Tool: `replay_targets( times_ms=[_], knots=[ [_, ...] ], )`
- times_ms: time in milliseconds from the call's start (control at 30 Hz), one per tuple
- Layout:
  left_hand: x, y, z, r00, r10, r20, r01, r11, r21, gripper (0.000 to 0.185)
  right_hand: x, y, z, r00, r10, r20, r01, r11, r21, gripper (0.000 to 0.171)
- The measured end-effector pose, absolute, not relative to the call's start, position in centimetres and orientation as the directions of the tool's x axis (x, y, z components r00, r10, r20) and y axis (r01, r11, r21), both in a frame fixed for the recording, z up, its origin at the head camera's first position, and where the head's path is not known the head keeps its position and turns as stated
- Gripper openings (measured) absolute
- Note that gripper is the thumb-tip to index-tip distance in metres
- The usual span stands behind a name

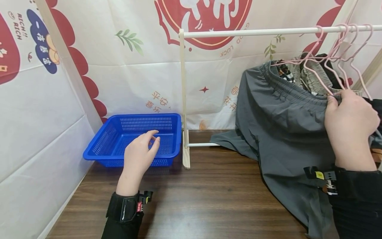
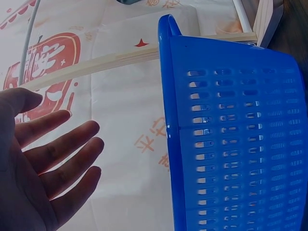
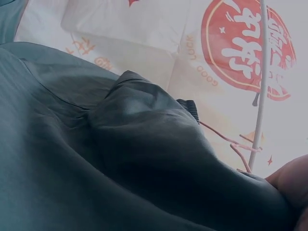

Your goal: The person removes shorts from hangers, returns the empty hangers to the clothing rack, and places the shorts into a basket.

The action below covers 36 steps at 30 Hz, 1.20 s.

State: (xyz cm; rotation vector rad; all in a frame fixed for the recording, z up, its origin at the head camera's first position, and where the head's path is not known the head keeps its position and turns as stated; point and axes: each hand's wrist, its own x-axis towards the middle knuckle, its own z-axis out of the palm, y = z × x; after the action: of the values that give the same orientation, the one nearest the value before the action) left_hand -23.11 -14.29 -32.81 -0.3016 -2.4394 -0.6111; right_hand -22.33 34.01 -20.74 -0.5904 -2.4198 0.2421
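Grey trousers (image 1: 286, 126) with a gathered elastic waistband hang from a pink hanger (image 1: 317, 77) on the rack. My right hand (image 1: 352, 122) pinches the waistband at the hanger's right end. In the right wrist view the grey cloth (image 3: 144, 139) fills much of the picture, and only a bit of the hand shows at the lower right edge. My left hand (image 1: 138, 154) hovers by the blue plastic basket (image 1: 131, 117), its fingers loosely bent around nothing. In the left wrist view that hand (image 2: 53, 159) is apart from the basket's perforated wall (image 2: 231, 139).
The white rail (image 1: 253, 32) sits on a wooden post (image 1: 183, 83) right of the basket. Several more hangers with dark and beige clothes (image 1: 316, 74) crowd behind the trousers. Printed cloth walls (image 1: 143, 79) surround the brown wooden table (image 1: 209, 192).
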Motion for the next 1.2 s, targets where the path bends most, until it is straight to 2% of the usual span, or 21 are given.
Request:
replay_targets(
  times_ms=[467, 767, 1067, 1200],
  knots=[
    [-22.9, -14.2, -32.6, -0.794, 0.084, 0.602, 0.355, 0.868, 0.348, 0.034, -22.2, 33.7, -20.9, -0.613, 0.494, 0.617, 0.288, 0.867, -0.408, 0.048],
    [-23.0, -14.1, -32.6, -0.793, 0.086, 0.604, 0.36, 0.865, 0.35, 0.034, -21.9, 33.2, -21.1, -0.554, 0.465, 0.691, 0.214, 0.881, -0.421, 0.047],
    [-22.8, -14.2, -32.4, -0.788, 0.083, 0.61, 0.359, 0.867, 0.346, 0.032, -21.4, 33.2, -21.8, -0.485, 0.436, 0.759, 0.077, 0.885, -0.459, 0.042],
    [-22.7, -14.3, -32.3, -0.788, 0.076, 0.611, 0.353, 0.869, 0.347, 0.033, -21.2, 33.3, -21.9, -0.474, 0.438, 0.764, 0.036, 0.877, -0.48, 0.042]
  ],
)
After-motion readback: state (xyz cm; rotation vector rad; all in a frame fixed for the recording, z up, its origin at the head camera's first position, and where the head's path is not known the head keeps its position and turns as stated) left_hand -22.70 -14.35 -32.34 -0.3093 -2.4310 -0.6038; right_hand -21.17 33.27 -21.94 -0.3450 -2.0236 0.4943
